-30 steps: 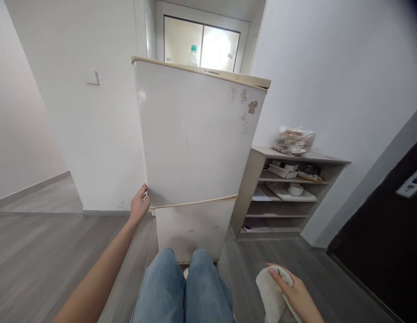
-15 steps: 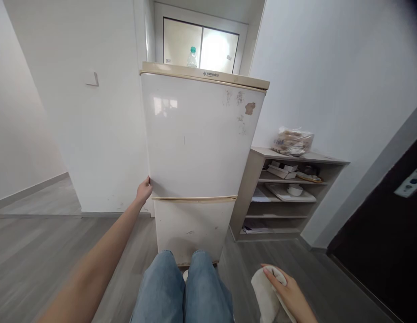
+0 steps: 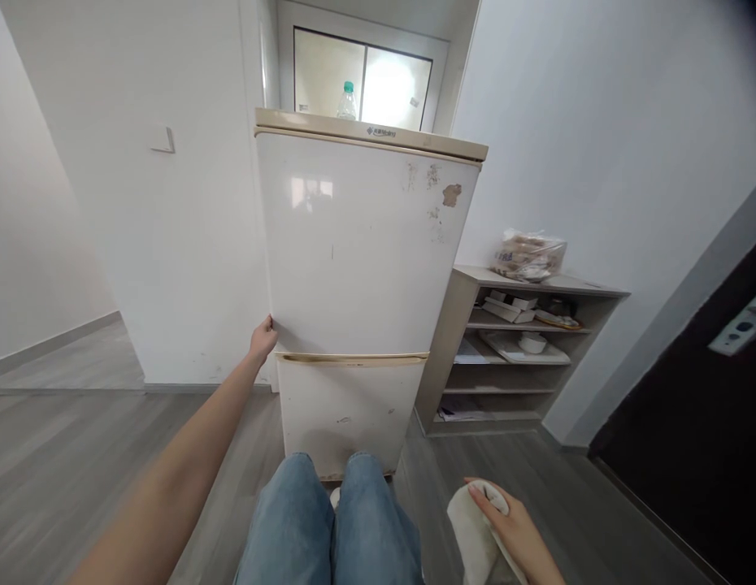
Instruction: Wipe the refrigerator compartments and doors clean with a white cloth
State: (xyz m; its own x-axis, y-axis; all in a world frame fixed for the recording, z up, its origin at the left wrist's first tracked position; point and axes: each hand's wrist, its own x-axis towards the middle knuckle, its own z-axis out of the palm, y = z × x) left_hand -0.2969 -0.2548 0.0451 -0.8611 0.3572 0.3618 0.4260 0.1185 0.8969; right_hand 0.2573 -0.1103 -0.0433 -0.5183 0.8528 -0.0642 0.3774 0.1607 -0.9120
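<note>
A white refrigerator with cream trim (image 3: 366, 414) stands upright straight ahead of me, its upper door (image 3: 359, 252) scuffed and marked near the top right. My left hand (image 3: 264, 337) is closed on the left edge of that upper door, near its lower corner; the fingertips are hidden behind the edge. Low on the right, my right hand (image 3: 515, 528) grips a folded whitish cloth (image 3: 469, 520), thumb on top, with the cloth hanging down. That hand is apart from the refrigerator.
A clear bottle with a green cap (image 3: 347, 101) stands on or behind the refrigerator top. To the right is an open shelf unit (image 3: 463, 280), with a plastic bag (image 3: 529, 256) on it and a white bowl (image 3: 532, 343) inside. A dark door (image 3: 688, 431) lies farther right.
The window reflection on the upper door has slid slightly right. My right hand with the cloth has shifted a little left. My left hand keeps its hold on the door edge.
</note>
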